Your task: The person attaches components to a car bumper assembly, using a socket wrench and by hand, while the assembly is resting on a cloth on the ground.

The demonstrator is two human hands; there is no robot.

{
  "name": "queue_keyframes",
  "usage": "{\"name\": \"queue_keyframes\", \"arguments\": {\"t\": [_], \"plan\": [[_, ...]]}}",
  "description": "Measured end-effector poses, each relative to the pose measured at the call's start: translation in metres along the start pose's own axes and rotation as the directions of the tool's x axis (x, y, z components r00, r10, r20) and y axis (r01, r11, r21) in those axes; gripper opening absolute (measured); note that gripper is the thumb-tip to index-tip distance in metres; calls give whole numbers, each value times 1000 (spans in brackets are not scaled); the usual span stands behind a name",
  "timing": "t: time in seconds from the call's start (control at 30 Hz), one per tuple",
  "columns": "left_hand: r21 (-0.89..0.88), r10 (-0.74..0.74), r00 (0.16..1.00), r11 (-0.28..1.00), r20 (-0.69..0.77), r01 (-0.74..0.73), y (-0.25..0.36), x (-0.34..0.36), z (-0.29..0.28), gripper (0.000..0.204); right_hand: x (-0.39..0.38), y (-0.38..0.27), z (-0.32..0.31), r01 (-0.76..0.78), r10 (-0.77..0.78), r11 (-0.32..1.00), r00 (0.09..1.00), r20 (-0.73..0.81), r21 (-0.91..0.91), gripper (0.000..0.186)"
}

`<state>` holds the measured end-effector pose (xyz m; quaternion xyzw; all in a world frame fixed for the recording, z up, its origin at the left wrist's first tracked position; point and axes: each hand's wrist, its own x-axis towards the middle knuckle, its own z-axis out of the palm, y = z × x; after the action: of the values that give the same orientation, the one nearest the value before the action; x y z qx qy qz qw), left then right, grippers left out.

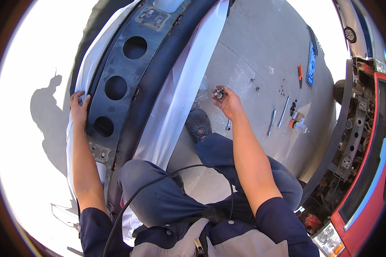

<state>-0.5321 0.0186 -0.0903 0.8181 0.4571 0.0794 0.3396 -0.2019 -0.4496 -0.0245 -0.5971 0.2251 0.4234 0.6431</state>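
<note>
A long dark bumper assembly with a steel beam pierced by round holes lies at my left on white sheeting. My left hand grips the assembly's left edge along with the sheeting. My right hand, over the concrete floor to the right of the assembly, holds several small metal fasteners in curled fingers. Beyond it lie two metal socket bars, an orange-and-black tool, small dark fasteners and a clear bottle.
A blue plate lies on the grey floor. A red vehicle with exposed front parts stands at my right, another car beyond. My knees and shoe are below, with a black cable across them.
</note>
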Motion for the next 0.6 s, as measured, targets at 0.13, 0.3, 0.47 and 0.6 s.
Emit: {"name": "queue_keyframes", "arguments": {"t": [0.13,0.3,0.47,0.6], "plan": [[37,-2,1000,999,20,1,-10,1,5,37,13,16,-31,-11,1,996,995,-102,-93,29],[-15,-82,996,997,-20,82,-14,-4,2,35,17,14,-33,-187,61,865,960,-274,-465,33],[238,146,951,968,-274,-80,34,-17,-5,26,5,-1,-25,131,-253,704,965,-74,-698,31],[-138,268,959,950,-96,-279,166,-46,5,20,-15,-28,60,414,-313,680,910,272,-604,30]]}}
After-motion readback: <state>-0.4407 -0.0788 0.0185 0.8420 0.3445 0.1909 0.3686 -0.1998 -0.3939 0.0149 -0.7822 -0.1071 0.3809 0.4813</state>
